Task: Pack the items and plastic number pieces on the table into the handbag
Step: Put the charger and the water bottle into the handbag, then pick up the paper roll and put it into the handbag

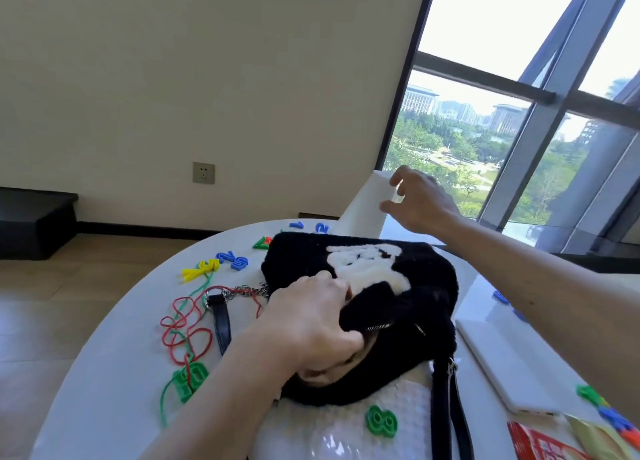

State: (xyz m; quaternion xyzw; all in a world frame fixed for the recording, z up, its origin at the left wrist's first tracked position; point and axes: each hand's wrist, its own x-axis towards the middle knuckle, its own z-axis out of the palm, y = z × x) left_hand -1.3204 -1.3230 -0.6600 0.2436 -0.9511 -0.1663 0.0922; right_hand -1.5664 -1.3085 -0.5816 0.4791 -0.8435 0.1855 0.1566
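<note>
Right hand [417,200], fingers spread and empty, reaches the upright white box [367,205] beyond the fuzzy black handbag [398,307], whose zip edge the left hand [311,324] pinches.

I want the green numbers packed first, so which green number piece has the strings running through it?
The green 10 at the table's left edge; red and green strings run across it. The green 8 lies clear of them.

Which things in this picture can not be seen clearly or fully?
- Inside of the handbag: hidden by the left hand and the fur, head view.
- Red packet: cut off by the bottom edge.
- White box: partly covered by the right hand; grip unclear.
- Blue pieces by the right forearm: blurred.
</note>
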